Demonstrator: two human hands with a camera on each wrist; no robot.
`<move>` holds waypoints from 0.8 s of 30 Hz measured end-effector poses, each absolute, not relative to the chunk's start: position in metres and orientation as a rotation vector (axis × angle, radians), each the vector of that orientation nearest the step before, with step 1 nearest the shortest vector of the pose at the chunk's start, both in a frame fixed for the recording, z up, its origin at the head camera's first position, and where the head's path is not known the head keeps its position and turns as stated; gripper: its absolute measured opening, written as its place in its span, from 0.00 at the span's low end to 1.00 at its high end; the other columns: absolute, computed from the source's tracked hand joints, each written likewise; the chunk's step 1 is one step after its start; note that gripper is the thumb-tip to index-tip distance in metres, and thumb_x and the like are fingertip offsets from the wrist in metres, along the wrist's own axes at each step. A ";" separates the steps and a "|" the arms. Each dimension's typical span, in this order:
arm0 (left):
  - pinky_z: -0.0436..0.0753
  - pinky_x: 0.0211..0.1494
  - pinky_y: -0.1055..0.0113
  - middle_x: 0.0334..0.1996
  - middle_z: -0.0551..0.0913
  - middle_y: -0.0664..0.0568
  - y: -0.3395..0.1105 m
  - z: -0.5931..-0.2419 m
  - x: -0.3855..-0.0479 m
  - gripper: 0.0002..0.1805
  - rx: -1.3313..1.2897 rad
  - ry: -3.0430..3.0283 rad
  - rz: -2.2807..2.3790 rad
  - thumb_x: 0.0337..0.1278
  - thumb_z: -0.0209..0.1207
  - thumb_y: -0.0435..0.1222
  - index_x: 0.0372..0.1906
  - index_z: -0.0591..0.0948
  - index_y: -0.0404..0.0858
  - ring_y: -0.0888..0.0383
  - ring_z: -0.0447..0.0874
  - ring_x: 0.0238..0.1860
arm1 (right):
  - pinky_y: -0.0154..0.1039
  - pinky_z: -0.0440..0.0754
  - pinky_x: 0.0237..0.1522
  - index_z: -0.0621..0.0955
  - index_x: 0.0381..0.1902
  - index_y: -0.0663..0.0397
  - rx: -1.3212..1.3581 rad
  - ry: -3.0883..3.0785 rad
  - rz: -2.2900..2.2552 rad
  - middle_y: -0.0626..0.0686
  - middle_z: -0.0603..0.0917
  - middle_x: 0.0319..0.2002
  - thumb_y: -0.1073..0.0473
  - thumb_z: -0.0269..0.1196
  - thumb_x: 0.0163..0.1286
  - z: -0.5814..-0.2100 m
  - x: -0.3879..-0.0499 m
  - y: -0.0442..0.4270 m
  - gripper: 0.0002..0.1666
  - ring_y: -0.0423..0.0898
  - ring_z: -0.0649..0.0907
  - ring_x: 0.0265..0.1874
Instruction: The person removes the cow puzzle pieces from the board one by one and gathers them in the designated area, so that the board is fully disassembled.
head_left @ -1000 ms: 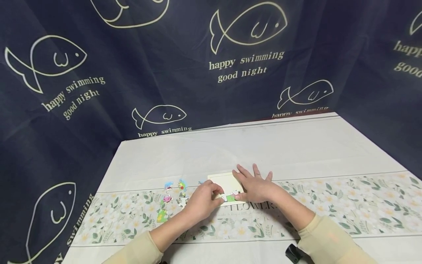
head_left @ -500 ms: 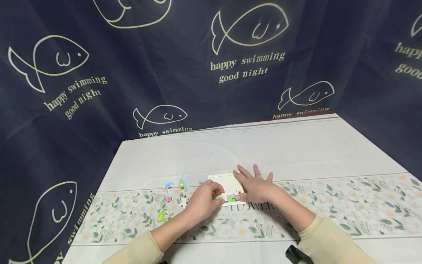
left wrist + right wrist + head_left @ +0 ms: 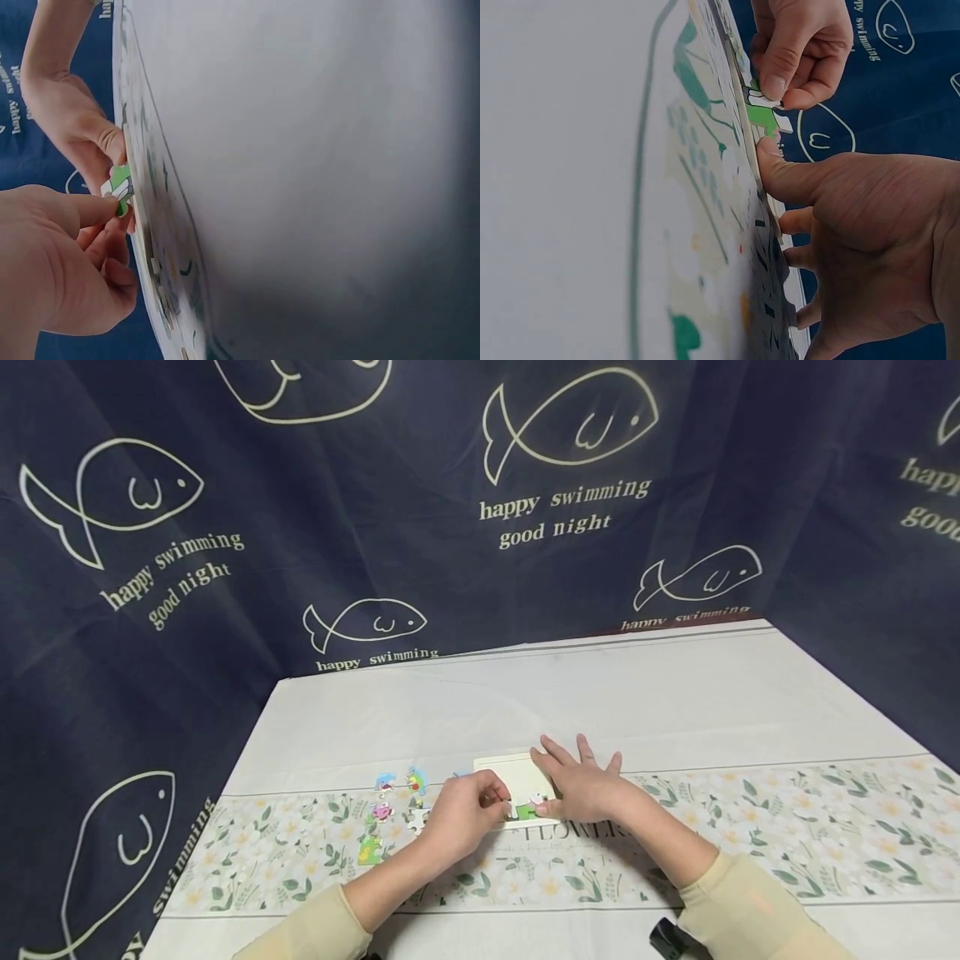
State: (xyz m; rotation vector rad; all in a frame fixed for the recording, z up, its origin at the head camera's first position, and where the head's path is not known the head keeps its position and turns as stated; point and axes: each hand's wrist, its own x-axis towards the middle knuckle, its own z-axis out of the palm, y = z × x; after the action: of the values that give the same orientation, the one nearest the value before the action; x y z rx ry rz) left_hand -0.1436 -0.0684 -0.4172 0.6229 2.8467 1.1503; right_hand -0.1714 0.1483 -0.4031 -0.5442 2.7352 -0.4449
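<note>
My left hand (image 3: 465, 814) pinches a green and white puzzle piece (image 3: 120, 189) between thumb and fingers. That piece stands tilted up at the near edge of a pale puzzle board (image 3: 513, 768). Spread fingers of my right hand (image 3: 583, 787) rest over the board's right side, the thumb pressing near its front edge. Green and white artwork (image 3: 527, 810) shows between the two hands. In the right wrist view, my right thumb (image 3: 780, 169) lies just beside the green piece (image 3: 763, 116). The left hand covers the board's lower left corner.
Several loose puzzle pieces lie left of the board, among them a blue one (image 3: 385, 782), a pink one (image 3: 381, 812) and a green one (image 3: 368, 850). A flower-printed band crosses the white tablecloth (image 3: 450, 718). A dark fish-print curtain (image 3: 450, 543) hangs behind.
My left fingertips have shifted slightly at the board's front edge, with the piece still pinched. The right hand has stayed in place.
</note>
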 end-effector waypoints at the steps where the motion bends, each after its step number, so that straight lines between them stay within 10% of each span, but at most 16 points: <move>1: 0.80 0.43 0.61 0.23 0.78 0.65 -0.069 -0.417 -0.144 0.05 0.616 2.833 1.171 0.60 0.69 0.31 0.33 0.83 0.42 0.67 0.73 0.25 | 0.87 0.39 0.55 0.59 0.80 0.51 -0.543 2.734 -0.446 0.57 0.49 0.81 0.40 0.66 0.66 -0.403 -0.171 0.148 0.51 0.77 0.43 0.74; 5: 0.75 0.29 0.70 0.24 0.80 0.62 -0.074 -0.417 -0.144 0.04 0.563 2.776 1.257 0.62 0.68 0.31 0.34 0.83 0.41 0.65 0.73 0.23 | 0.86 0.40 0.56 0.59 0.80 0.51 -0.536 2.732 -0.444 0.57 0.49 0.81 0.40 0.67 0.66 -0.402 -0.171 0.149 0.51 0.77 0.44 0.74; 24: 0.73 0.29 0.68 0.27 0.82 0.56 -0.123 -0.416 -0.137 0.03 0.401 2.726 1.374 0.65 0.65 0.34 0.36 0.84 0.39 0.60 0.72 0.24 | 0.86 0.38 0.56 0.58 0.80 0.50 -0.549 2.722 -0.464 0.56 0.48 0.81 0.41 0.66 0.68 -0.400 -0.169 0.149 0.50 0.75 0.42 0.74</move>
State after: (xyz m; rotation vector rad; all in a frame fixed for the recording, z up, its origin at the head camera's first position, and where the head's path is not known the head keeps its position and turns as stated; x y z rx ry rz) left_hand -0.1365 -0.1229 -0.4157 0.4008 2.7261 1.3735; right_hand -0.1695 0.1489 -0.4004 -0.5491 2.7223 -0.4639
